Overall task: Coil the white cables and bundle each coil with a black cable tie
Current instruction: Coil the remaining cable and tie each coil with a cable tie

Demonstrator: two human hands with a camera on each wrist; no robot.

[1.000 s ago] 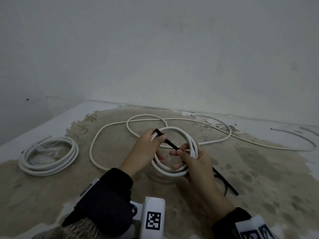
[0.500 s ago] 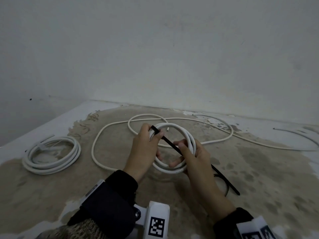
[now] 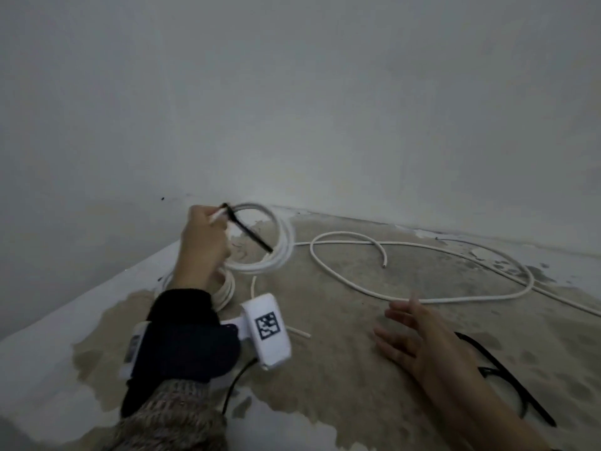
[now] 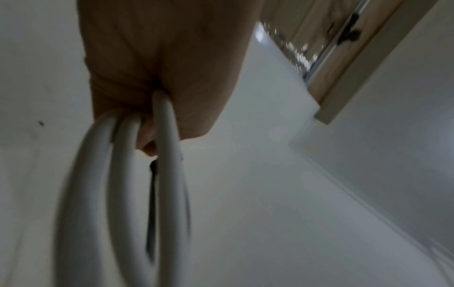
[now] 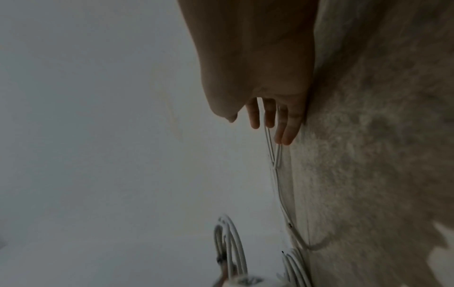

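Head view: left grip (image 3: 203, 237) holds tied coil (image 3: 279, 252) aloft near wall; right grip (image 3: 419, 340) spread wide.

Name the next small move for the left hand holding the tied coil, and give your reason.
Probably set the coil down beside the finished coil below it. The left hand holds it raised with a black tie already on it, while the open right hand hangs near the loose cable.
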